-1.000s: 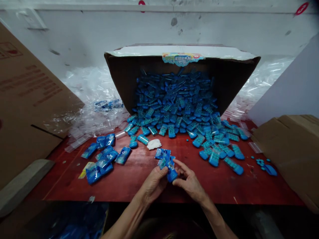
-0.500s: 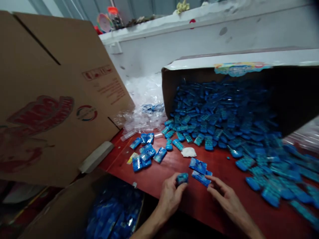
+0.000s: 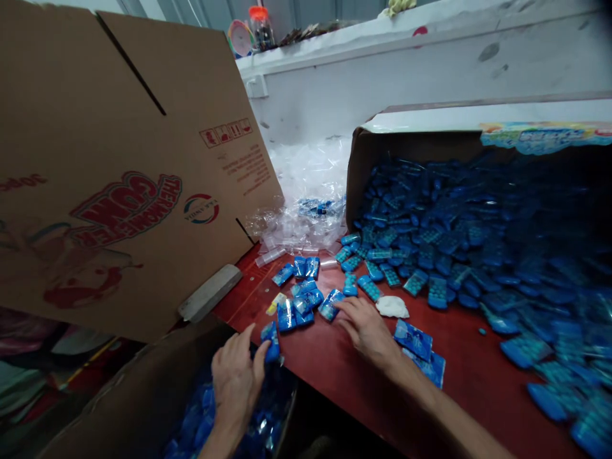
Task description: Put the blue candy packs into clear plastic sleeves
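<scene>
My left hand [image 3: 239, 373] is closed on a small blue packet [image 3: 271, 342], pinched between thumb and fingers over the open carton at the table's edge. Beside a small group of shiny blue packets [image 3: 301, 303] on the red table is my right hand [image 3: 367, 328]. Its thumb and forefinger are apart, with the fingertips at the right edge of one packet [image 3: 331, 305]; whether they touch it I cannot tell. Under my right forearm lie two flat blue packets [image 3: 415, 341], partly covered.
A tipped box [image 3: 356, 166] spills many blue packs with teal pellets [image 3: 437, 290] onto the red table [image 3: 329, 357]. Clear plastic sleeves [image 3: 306, 236] heap behind. A large cardboard carton [image 3: 143, 159] stands left; a lower carton [image 3: 124, 389] holds blue packets. White tissue [image 3: 392, 306] lies nearby.
My left hand has moved left, from above the table to over the lower carton, with a blue packet in it. My right hand has crossed left to the packet group. The view has shifted left.
</scene>
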Tool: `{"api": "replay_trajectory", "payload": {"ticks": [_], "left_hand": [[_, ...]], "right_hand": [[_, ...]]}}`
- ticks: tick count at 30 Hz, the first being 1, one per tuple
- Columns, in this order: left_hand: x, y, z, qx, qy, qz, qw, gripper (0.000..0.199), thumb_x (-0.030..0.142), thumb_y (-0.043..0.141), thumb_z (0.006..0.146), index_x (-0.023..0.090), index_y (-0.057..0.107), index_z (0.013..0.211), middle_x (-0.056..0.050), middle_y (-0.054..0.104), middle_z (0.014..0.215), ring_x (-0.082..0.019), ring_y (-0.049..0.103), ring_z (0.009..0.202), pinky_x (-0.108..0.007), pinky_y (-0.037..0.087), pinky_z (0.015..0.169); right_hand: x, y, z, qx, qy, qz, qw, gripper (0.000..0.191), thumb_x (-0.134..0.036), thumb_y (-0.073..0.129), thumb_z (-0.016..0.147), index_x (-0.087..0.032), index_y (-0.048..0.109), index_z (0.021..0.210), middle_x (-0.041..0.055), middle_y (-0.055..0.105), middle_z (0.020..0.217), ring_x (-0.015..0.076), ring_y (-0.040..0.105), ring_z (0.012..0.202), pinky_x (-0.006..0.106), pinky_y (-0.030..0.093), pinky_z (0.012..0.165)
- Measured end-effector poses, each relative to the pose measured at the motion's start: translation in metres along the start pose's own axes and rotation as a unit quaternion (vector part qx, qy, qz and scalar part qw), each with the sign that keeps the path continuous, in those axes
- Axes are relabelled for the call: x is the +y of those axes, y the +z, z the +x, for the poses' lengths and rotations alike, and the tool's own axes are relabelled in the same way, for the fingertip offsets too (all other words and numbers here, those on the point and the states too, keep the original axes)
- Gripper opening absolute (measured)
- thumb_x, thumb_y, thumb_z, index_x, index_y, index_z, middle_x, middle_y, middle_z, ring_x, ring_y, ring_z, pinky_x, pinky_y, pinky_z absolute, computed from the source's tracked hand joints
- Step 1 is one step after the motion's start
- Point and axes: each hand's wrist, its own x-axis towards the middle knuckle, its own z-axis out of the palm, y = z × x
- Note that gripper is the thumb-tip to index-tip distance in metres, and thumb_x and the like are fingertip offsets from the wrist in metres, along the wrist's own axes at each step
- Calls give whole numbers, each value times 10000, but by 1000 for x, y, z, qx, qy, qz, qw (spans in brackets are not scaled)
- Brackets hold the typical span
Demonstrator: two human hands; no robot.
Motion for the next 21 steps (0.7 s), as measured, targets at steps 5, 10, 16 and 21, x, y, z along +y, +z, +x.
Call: {"api": "replay_trajectory", "payload": {"ticks": [5,10,16,21], "left_hand": [[10,12,15,-24,29,-28,999,249,361,452,766,195,604,873,-92,644,880,-231,545,819,-344,362,750],[38,42,36,-68,23,-30,997,330,424,457,747,196,599,940,-108,614,924,-259,501,843,-360,346,719],[42,52,45,-85,8,-70,994,247,335,449,764,210,627,879,-90,603,877,-259,490,836,-361,344,726],[48,43,39,-55,-46,-274,959,195,318,540,708,238,643,853,-55,630,868,-236,514,849,-351,348,786]], "right_hand": [[-5,32,61,-113,-64,-145,981,388,-123,482,748,-238,466,1118,57,552,1050,216,458,951,331,349,772],[6,55,78,-146,-68,-170,972,280,-157,456,771,-221,502,1040,65,563,967,211,480,862,327,343,724],[13,58,75,-136,-78,-178,971,198,-138,472,746,-165,519,936,74,536,982,214,454,908,315,325,758],[6,47,63,-119,-90,-179,973,169,-122,395,809,-156,514,924,73,561,869,201,478,822,306,335,714]]}}
